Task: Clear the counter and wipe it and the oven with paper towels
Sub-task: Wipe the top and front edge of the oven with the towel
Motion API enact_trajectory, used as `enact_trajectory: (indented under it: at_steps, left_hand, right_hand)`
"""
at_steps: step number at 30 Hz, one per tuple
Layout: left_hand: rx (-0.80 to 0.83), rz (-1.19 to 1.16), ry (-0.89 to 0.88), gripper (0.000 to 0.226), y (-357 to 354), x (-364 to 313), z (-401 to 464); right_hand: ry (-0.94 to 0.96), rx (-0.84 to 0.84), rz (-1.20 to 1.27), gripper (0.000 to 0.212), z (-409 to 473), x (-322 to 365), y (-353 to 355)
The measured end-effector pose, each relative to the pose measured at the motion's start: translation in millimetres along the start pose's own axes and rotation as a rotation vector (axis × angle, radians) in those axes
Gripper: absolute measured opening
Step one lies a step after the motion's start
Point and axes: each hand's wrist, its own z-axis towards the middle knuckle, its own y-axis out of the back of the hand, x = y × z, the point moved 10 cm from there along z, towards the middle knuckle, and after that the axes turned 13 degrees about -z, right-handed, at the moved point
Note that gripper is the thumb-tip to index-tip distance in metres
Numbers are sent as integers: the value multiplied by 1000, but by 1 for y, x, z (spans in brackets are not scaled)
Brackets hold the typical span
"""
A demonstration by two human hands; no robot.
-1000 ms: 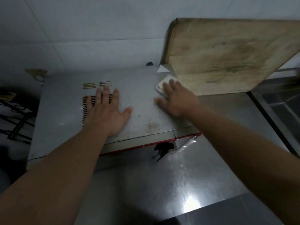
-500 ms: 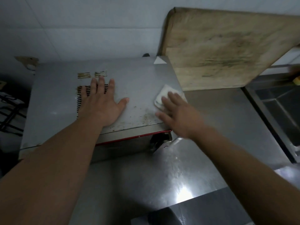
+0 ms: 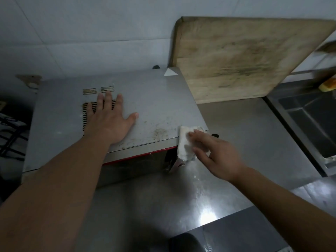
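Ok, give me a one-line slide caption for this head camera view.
Left hand braces the oven top while the right hand drags a paper towel over its front corner.

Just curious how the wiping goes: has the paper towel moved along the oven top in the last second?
Yes. The paper towel went from beside the cutting board to the oven top's front right corner, now draping over its edge.

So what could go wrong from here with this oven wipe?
1. The paper towel already hangs over the oven's front right corner; the crumbs beside it may get swept onto the counter.
2. The right hand has only fingertips on the towel, so it could slip off the edge.
3. The left hand lies flat over the vent slots, so that patch may go unwiped.
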Motion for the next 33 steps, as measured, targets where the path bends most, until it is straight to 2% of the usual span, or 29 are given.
enact_trajectory:
  at_steps: [4,10,14,18,20,24,27,30,33]
  left_hand:
    - [-3,1,7,93,-1,1,2]
    - [14,8,14,93,-1,-1,2]
    - [154,-15,-9,88,0,4,0]
    - [268,170,-92,81,16,16,-11]
    - [215,224,-137,75,28,14,-20]
    - [49,96,-257,57,49,20,-49]
    - [-73,80,-161,57,63,64,-65]
    - [-143,-88,13,60,68,99,-87]
    - [-207,-69,-32,65,72,85,-106]
  right_hand:
    - [115,71,-195,65,5,33,-25]
    - [174,261,-286,85,55,75,-39]
    - [126,301,-322,97,103,88,-48]
    - [67,326,-276,96,148,88,-52]
    - [74,310,-265,92,155,90,-51]
    - [132,297,-249,88,126,103,-49]
    - [207,306,-266,88,95,124,-51]
    - [230,307,-285,90,86,144,-54]
    - [267,314,-295,89,92,171,-58]
